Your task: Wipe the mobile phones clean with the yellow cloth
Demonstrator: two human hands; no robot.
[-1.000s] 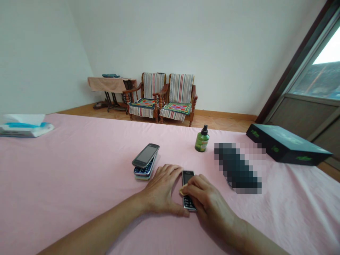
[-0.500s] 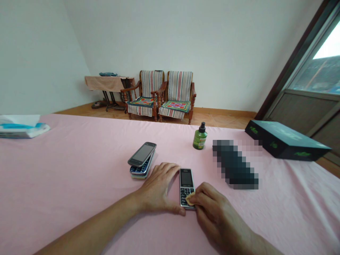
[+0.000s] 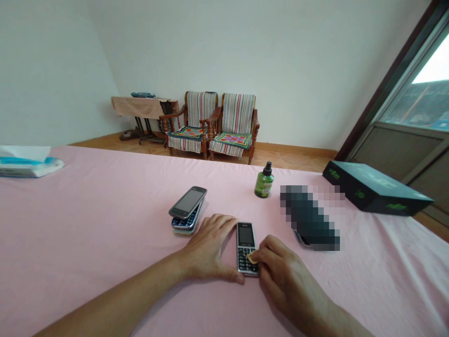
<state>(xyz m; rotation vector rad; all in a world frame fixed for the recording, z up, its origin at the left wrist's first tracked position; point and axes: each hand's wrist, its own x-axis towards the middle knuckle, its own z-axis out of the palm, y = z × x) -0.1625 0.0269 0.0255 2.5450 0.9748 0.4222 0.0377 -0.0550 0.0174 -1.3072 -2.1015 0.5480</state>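
A black keypad mobile phone (image 3: pixel 246 236) with a silver rim lies face up on the pink cloth. My left hand (image 3: pixel 209 248) braces it, fingertips at its top left corner and thumb by its bottom edge. Pinched in my right hand (image 3: pixel 288 274) is a small yellowish cloth (image 3: pixel 251 258), which touches the phone's keys. To the left of my left hand, several phones are stacked, with a grey touchscreen phone (image 3: pixel 188 202) tilted on top and a blue keypad phone (image 3: pixel 185 222) beneath it.
A green spray bottle (image 3: pixel 264 182) stands beyond the phone. Right of it lies a blurred dark object (image 3: pixel 310 220). A black box (image 3: pixel 377 188) sits at the far right, a tissue pack (image 3: pixel 31 164) at the far left. Two wooden chairs (image 3: pixel 233 119) stand by the wall.
My right hand has shifted slightly up the keypad with the cloth. The left hand and the phone stay in place. The view has tilted a little.
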